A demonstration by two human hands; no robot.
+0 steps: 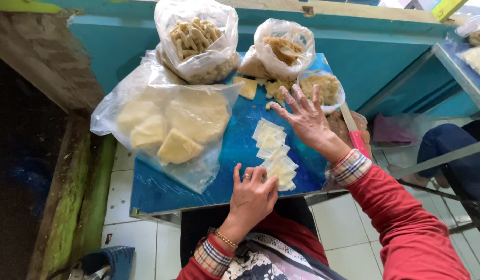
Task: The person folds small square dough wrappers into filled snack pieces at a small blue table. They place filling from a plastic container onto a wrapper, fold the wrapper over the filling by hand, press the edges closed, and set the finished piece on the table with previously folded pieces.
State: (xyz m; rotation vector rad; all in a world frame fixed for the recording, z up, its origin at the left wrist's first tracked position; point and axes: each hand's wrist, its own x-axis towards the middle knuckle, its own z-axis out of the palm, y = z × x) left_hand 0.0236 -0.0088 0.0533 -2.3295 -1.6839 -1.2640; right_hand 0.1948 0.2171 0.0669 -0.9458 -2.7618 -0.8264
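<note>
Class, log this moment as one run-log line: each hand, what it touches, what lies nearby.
left hand: on wrapper row | right hand: open above blue board | nearby: bagged dough sheets

Glossy blue plastic sheet (pixel 235 150) covers the table; clear crinkled plastic bags (pixel 172 129) hold pale, matt dough.

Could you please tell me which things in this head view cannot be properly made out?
- Left hand: fingertips curl over the pale wrappers, so any grip is hidden.
- Knife: the right hand covers part of the blade.
- Filling in the small bag: too blurred to identify.
- Person at right: cut off by the frame edge.
</note>
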